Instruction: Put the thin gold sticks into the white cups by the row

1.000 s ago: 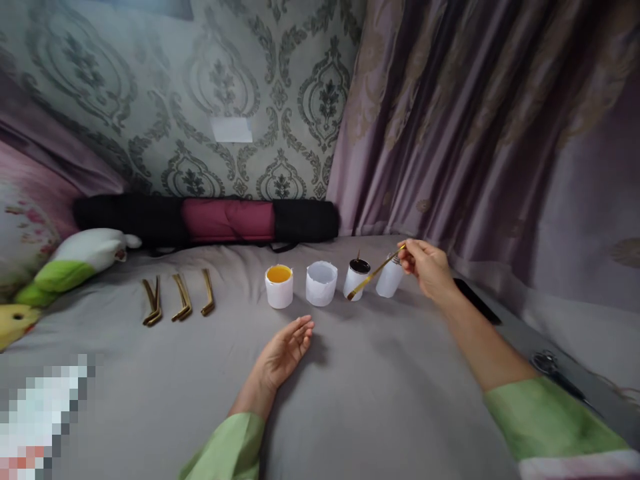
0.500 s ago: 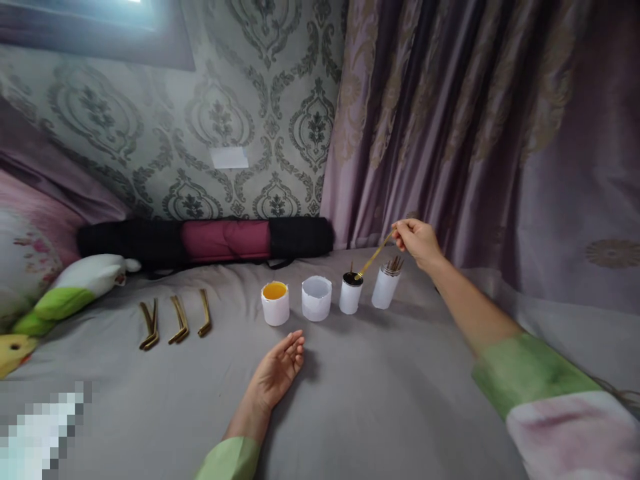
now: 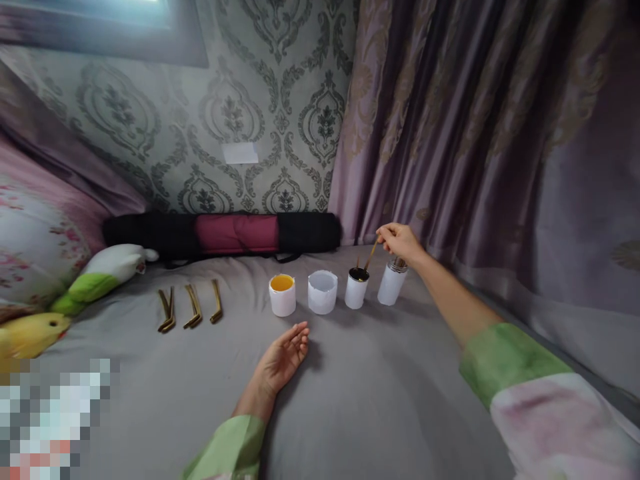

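Observation:
My right hand [image 3: 400, 241] pinches the upper end of a thin gold straw [image 3: 371, 253], slanted down to the mouth of a white can with a dark inside [image 3: 356, 293]. Another thin stick pokes up from that can. Under my right wrist, a taller white container [image 3: 391, 285] holds several thin sticks, partly covered by the hand. My left hand [image 3: 285, 357] rests palm up on the grey sheet, fingers loosely curled and empty. Just beyond it stand a white cup with a yellow-orange inside [image 3: 283, 303] and a wider, pale-lined white cup [image 3: 322, 301].
Bent gold straws [image 3: 193, 307] lie in three small groups on the grey sheet [image 3: 350, 400]. Behind them stretches a black and maroon roll [image 3: 235, 233] along the wall. Plush toys [image 3: 95, 280] sit at the left. A purple curtain [image 3: 450, 133] hangs behind my right hand.
My right hand has moved slightly left, and the straw stands steeper, its lower end at the dark-lined can. My left hand stays in place on the sheet. The view has shifted a little.

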The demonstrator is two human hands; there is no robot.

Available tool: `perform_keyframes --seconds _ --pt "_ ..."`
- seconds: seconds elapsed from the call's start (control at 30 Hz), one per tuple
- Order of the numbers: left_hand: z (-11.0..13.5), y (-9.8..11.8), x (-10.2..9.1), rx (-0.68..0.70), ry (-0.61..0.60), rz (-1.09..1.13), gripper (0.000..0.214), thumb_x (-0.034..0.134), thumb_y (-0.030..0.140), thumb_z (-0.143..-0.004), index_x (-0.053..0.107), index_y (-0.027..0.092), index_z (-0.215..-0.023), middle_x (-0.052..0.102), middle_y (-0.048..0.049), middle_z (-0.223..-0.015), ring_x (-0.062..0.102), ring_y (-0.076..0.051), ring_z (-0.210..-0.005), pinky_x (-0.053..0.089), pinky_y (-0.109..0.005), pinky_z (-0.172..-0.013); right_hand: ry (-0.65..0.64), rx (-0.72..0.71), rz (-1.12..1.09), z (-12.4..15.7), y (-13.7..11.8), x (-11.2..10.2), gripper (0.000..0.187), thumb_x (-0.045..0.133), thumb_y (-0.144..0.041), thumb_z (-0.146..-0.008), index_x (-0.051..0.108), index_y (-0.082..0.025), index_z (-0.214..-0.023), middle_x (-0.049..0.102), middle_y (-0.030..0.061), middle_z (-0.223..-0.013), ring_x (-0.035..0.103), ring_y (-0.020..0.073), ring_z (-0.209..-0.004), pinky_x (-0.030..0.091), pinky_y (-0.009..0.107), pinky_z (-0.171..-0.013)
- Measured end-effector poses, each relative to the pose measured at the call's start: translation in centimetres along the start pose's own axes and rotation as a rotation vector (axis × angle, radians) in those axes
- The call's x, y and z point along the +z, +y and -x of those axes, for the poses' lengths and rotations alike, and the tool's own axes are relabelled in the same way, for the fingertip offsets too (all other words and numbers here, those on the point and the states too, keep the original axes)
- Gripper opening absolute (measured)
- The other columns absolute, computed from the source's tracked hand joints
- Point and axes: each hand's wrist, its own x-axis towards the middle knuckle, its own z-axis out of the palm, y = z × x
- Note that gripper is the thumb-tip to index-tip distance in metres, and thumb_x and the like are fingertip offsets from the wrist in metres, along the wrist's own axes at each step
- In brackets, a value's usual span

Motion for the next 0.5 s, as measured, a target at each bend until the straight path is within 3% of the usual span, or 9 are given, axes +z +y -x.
perform_keyframes --seconds 0.5 --pt "-0.1 -0.1 -0.1 -0.003 -0.009 -0.006 0.014 0.051 0.010 -0.081 0.060 0.007 -0.091 0.062 -0.0076 -0.078 0.058 -0.008 -0.062 0.048 -0.017 -0.055 -0.149 0.045 0.010 0.2 2.4 2.4 0.010 0.051 -0.019 -0.076 0.059 -0.015 -0.074 0.060 0.0007 -0.062 0.046 0.0048 -0.038 0.030 0.015 -0.032"
